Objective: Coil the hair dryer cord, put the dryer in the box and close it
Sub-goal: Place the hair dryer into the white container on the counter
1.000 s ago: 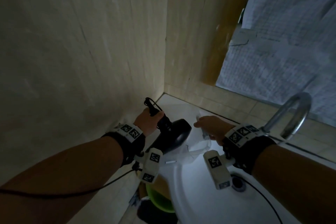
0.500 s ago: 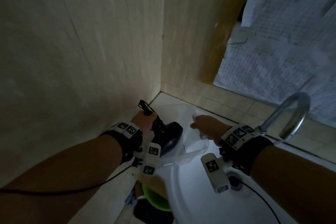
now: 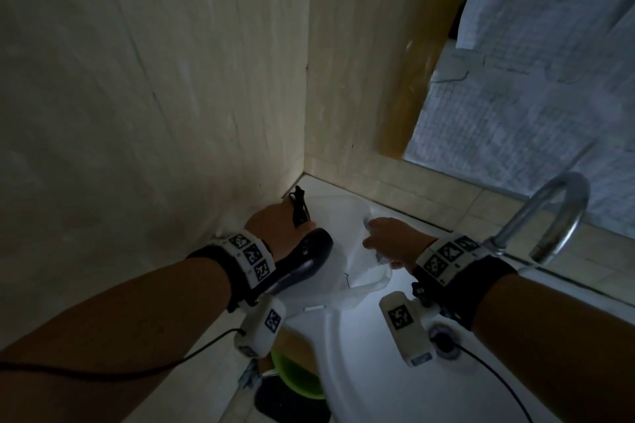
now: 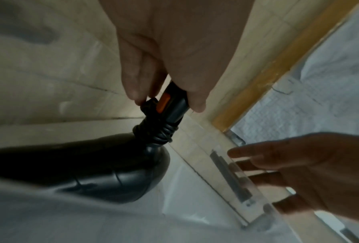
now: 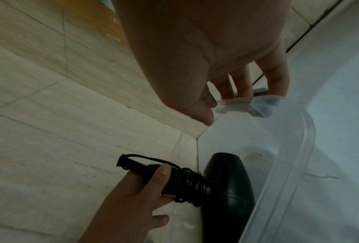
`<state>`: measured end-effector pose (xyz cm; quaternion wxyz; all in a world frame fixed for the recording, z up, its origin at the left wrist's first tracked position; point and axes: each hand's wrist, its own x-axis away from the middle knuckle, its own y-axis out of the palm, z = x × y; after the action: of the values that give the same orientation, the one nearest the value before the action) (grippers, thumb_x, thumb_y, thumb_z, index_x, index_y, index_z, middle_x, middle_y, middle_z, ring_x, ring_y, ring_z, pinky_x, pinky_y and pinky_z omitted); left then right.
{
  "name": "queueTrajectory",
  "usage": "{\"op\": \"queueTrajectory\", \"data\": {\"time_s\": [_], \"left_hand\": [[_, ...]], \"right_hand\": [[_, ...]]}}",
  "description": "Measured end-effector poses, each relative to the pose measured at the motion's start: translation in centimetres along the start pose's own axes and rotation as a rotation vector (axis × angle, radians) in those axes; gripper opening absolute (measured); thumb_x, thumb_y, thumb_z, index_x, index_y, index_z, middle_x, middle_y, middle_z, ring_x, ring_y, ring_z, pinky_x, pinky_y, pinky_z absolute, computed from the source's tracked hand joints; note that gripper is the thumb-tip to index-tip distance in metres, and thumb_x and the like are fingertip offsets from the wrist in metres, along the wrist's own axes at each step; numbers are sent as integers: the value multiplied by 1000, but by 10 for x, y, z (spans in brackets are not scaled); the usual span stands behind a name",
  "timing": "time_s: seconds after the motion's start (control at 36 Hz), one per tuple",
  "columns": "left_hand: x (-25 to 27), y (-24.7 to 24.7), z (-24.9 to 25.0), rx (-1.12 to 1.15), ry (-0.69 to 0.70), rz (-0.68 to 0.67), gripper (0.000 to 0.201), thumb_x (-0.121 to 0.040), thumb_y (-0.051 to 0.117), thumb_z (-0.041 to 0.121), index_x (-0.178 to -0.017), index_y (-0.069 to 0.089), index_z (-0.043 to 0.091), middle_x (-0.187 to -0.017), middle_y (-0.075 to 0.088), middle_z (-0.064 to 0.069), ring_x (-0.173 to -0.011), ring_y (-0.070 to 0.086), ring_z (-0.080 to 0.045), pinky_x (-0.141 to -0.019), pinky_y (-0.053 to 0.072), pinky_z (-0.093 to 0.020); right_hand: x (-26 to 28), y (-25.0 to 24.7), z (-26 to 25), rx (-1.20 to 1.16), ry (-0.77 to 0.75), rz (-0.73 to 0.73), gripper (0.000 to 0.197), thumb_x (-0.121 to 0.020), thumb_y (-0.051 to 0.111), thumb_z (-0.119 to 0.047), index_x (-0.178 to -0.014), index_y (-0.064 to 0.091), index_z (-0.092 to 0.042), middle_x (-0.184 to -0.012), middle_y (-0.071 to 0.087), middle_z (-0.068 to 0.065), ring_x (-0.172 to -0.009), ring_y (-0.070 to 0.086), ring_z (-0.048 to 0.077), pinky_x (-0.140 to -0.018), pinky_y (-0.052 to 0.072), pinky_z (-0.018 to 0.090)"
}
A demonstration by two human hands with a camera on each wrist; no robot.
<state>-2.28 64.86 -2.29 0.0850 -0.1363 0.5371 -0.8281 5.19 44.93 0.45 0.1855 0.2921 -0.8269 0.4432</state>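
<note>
The cord (image 5: pixel 187 182) is already wound round the handle of the hair dryer (image 3: pixel 302 261), which is gripped by the left hand (image 3: pixel 278 227) and lowered into the clear box (image 5: pixel 295 148), steadied at its rim by the right hand's (image 3: pixel 391 240) pinch. Seating and closing remain.

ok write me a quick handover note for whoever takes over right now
Left hand grips the hair dryer by its handle, cord already wound round the handle.
Right hand holds the rim of the clear plastic box, which sits by the sink in the wall corner.
Done: cord coiled.
Left: lower the dryer fully into the box, then close it. No lid shows clearly.
</note>
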Motion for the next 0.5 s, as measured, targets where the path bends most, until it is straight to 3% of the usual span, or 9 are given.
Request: {"op": "queueTrajectory", "data": {"time_s": [0.08, 0.14, 0.22, 0.28, 0.36, 0.39, 0.44, 0.47, 0.5], "left_hand": [[2, -3, 7, -101, 68, 13, 50, -88, 49, 58, -112, 52, 14, -101, 61, -3, -87, 59, -23, -73, 44, -31], [4, -4, 12, -183, 90, -5, 58, -86, 49, 63, -120, 51, 16, -110, 61, -3, -98, 61, -23, -79, 46, -32], [9, -3, 20, -272, 118, -40, 73, -82, 50, 68, -137, 40, 21, -124, 59, -2, -108, 60, -23, -89, 45, -34], [10, -2, 23, -282, 165, -45, 76, -78, 54, 70, -136, 37, 25, -123, 60, 1, -106, 62, -24, -83, 45, -33], [12, 2, 26, -256, 257, -70, 64, -75, 62, 64, -119, 40, 24, -109, 63, 4, -90, 62, -22, -68, 43, -29], [12, 3, 28, -259, 279, -94, 60, -76, 64, 59, -118, 39, 24, -106, 63, 4, -87, 62, -21, -68, 44, -30], [11, 6, 31, -273, 307, -140, 54, -81, 63, 51, -124, 43, 25, -107, 64, 3, -92, 63, -22, -76, 52, -33], [10, 8, 32, -284, 316, -160, 48, -83, 60, 47, -124, 48, 25, -107, 65, 2, -92, 64, -23, -80, 54, -35], [10, 8, 34, -287, 327, -174, 41, -84, 58, 45, -119, 53, 23, -104, 66, 1, -90, 64, -23, -82, 55, -36]], "right_hand": [[-5, -1, 3, 12, -15, 7, 58, -95, 50, -17, -148, 29, -14, -119, 42, 3, -68, 41, 8, -57, 38, 22], [-6, -1, 5, 30, -24, 0, 58, -94, 51, -18, -148, 28, -14, -124, 45, 3, -67, 41, 7, -58, 38, 21], [-6, -1, 7, 70, -60, 5, 57, -94, 50, -18, -147, 30, -13, -146, 42, 12, -93, 42, 12, -58, 36, 18], [-6, -1, 6, 119, -85, 14, 53, -93, 52, -17, -143, 35, -11, -142, 47, 15, -96, 44, 14, -54, 37, 16], [-9, -1, 6, 181, -114, 40, 55, -91, 55, -16, -142, 37, -6, -139, 49, 19, -95, 43, 14, -45, 37, 10], [-9, 0, 6, 184, -106, 36, 58, -91, 55, -15, -144, 33, -5, -143, 46, 19, -99, 43, 14, -52, 40, 11], [-8, -1, 8, 257, -121, 46, 59, -93, 51, -11, -147, 29, -3, -147, 41, 18, -116, 50, 21, -80, 47, 26], [-6, -2, 8, 313, -135, 49, 57, -94, 49, -9, -147, 27, -2, -147, 41, 18, -124, 49, 26, -89, 44, 29], [-7, -2, 10, 373, -158, 52, 56, -95, 46, -7, -147, 27, -2, -144, 44, 19, -125, 50, 29, -87, 41, 27]]}}
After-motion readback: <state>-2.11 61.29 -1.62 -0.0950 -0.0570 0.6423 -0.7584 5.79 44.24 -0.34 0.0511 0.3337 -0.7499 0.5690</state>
